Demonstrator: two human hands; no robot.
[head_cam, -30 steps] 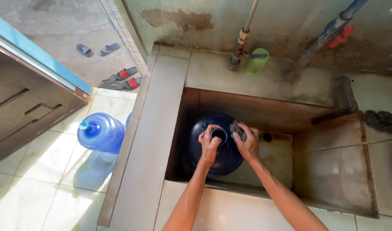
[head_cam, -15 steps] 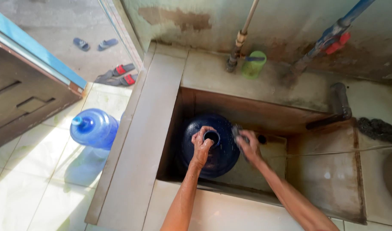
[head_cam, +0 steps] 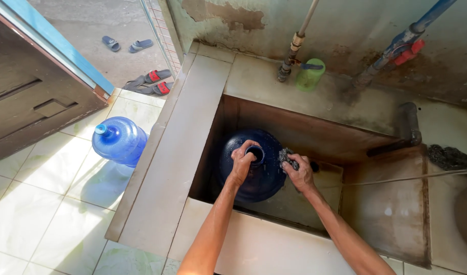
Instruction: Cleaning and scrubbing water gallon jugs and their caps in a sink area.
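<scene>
Gripping jug (head_cam: 254, 175) neck, left hand (head_cam: 242, 162), scourer (head_cam: 288, 158) apparently right hand (head_cam: 299, 173)

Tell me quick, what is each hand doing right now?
Left hand: closed around the neck of the dark blue water jug in the basin.
Right hand: closed on a grey scouring pad, pressed against the jug.

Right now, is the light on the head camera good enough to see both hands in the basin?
Head view: sharp, no blur; sunlight brightens the floor tiles and ledge, the basin is shaded, yet left hand, right hand and dark blue jug read clearly.
</scene>
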